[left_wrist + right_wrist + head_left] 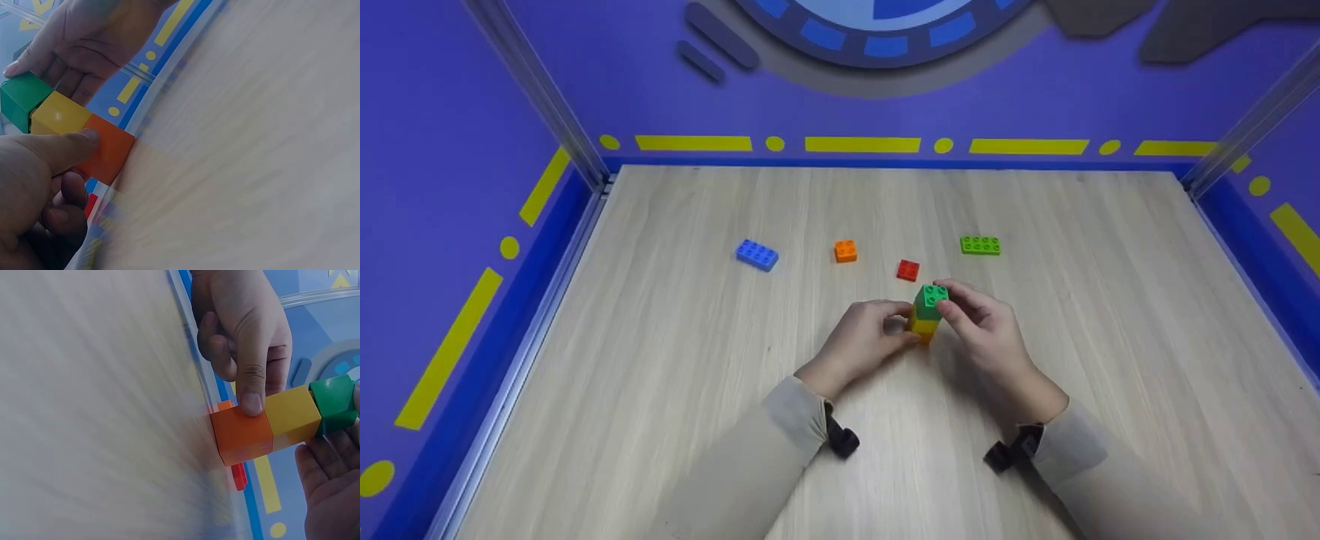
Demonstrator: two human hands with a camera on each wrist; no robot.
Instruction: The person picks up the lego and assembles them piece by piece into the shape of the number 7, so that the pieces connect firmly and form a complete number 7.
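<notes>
A small tower of toy building bricks stands on the table between the two hands. At its base is an orange brick [242, 439], with a yellow brick [292, 416] on it and a green brick [931, 300] at the top. The left hand [864, 339] pinches the lower part from the left, its thumb across the orange and yellow bricks. From the right, the right hand [988, 330] holds the green brick between thumb and fingers. In the right wrist view the green brick sits slightly askew against the yellow one, with a narrow dark gap at the joint.
Loose bricks lie beyond the hands: a blue one [757, 255] at left, a second orange one [845, 251], a red one [908, 270] close behind the tower and a light green one [980, 245] at right. Blue panels [870, 112] border the wooden table [675, 337].
</notes>
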